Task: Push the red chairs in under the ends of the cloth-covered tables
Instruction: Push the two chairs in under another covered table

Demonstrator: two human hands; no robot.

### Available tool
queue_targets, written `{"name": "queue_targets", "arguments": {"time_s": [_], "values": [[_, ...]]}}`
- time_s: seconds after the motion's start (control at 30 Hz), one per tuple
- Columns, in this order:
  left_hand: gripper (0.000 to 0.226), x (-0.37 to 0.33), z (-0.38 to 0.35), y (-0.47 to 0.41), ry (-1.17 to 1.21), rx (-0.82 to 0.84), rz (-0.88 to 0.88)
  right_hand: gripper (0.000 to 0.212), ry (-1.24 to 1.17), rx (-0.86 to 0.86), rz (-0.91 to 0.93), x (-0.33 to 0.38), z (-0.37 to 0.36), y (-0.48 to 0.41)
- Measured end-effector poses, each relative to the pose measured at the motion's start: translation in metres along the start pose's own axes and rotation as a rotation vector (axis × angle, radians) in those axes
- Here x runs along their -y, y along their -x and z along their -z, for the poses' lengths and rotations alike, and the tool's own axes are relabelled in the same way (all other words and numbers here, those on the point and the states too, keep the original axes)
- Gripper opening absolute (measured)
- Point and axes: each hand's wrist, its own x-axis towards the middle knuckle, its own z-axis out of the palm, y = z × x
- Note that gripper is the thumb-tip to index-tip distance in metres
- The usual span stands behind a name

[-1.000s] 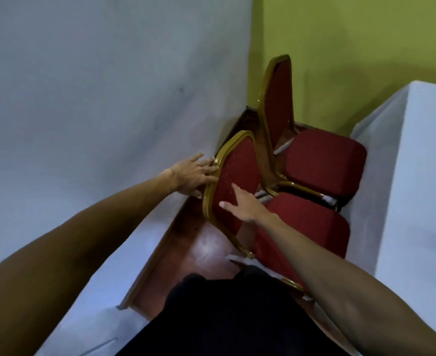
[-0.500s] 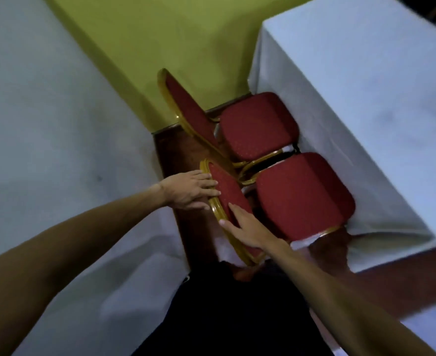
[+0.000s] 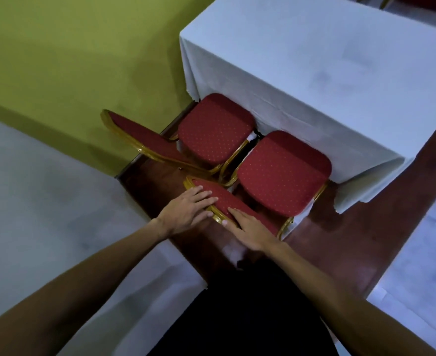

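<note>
A person's two hands rest on the backrest of the near red chair (image 3: 283,173), one of two gold-framed red chairs drawn up side by side at the end of a table draped in a white cloth (image 3: 314,73). The left hand (image 3: 186,211) lies over the top edge of the backrest, fingers spread and extended across the red padding, the thumb side down against the gold frame; it appears to press rather than clasp, though the underside of the hand is hidden. The right hand (image 3: 250,229) lies flat and open on the face of the backrest, fingertips at the gold rim, holding nothing. The near chair's seat meets the hanging cloth at its front edge. The far red chair (image 3: 215,129) stands just beside it, nearer the green wall (image 3: 70,60), its seat front likewise at the cloth and its backrest leaning out toward the wall. Both chairs stand on dark wooden floor (image 3: 353,240).
</note>
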Motion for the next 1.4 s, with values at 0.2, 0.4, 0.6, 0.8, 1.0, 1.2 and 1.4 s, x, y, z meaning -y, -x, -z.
{"name": "queue_targets", "arguments": {"time_s": [0.2, 0.4, 0.6, 0.8, 1.0, 1.2, 1.4], "values": [[0.051, 0.017, 0.001, -0.004, 0.041, 0.024, -0.094, 0.089, 0.002, 0.021, -0.029, 0.008, 0.001, -0.011], [0.048, 0.027, -0.006, -0.009, 0.144, -0.031, -0.043, 0.105, 0.001, 0.098, -0.060, 0.022, 0.014, -0.037], [0.053, 0.063, -0.004, -0.022, 0.172, 0.078, -0.119, 0.108, -0.026, 0.135, -0.134, 0.030, 0.009, -0.054], [0.077, 0.126, -0.008, -0.060, 0.176, 0.375, -0.169, 0.108, -0.020, 0.259, -0.242, 0.060, 0.017, -0.105], [0.090, 0.171, -0.017, -0.099, 0.242, 0.534, -0.351, 0.107, -0.021, 0.361, -0.394, 0.085, 0.034, -0.153], [0.091, 0.194, -0.021, -0.113, 0.277, 0.605, -0.487, 0.100, -0.174, 0.216, -0.533, 0.104, 0.024, -0.158], [0.082, 0.223, -0.020, -0.117, 0.269, 0.620, -0.488, 0.118, -0.207, 0.038, -0.655, 0.117, 0.004, -0.160]]}}
